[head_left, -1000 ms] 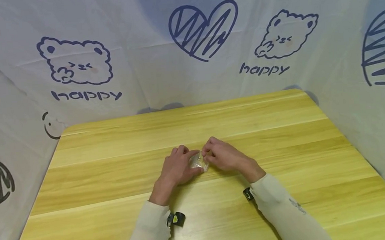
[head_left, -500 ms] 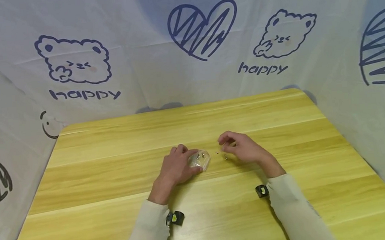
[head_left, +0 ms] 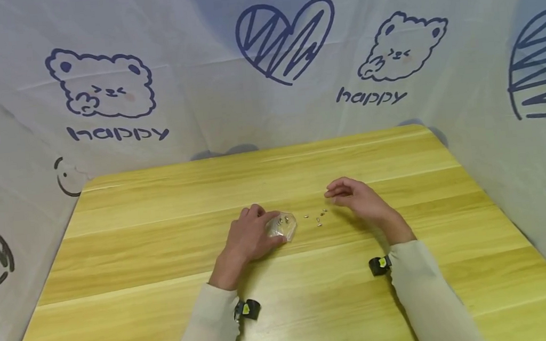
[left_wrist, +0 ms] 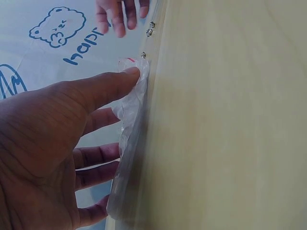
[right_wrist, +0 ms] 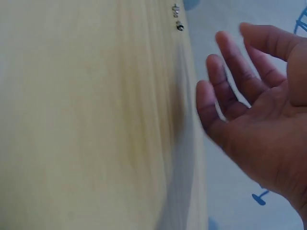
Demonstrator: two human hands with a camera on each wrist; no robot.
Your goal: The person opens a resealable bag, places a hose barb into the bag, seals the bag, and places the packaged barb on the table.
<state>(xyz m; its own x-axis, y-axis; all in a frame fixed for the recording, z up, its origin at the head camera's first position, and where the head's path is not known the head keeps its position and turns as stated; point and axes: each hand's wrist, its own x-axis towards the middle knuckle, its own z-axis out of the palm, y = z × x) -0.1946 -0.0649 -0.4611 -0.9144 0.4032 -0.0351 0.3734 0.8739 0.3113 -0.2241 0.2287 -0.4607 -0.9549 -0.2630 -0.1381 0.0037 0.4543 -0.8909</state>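
Bag [head_left: 284, 229] sits on the counter [head_left: 169, 200], pinched by the left grip [head_left: 249, 235], loose bits [head_left: 319, 224] at its three o'clock. Right grip [head_left: 364, 201], at their two o'clock, hangs relaxed and empty — a stray finger could scatter them; tilting the bag might spill any inside.

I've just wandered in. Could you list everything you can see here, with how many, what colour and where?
Clear plastic bag: one, transparent, in the left hand
Loose metal pieces: about five, shiny, on the table right of the bag
Metal pieces at the bag: at least two, shiny, inside or on it, unclear which
Table: one, yellowish wood, under the hands
Cloth: whitish, around the table; count unclear
Bear drawings: two whole, blue, on the cloth
Wrist devices: two, black, at the cuffs
Sleeves: two, off-white
Left hand: one, holding the bag
Right hand: one, above the table
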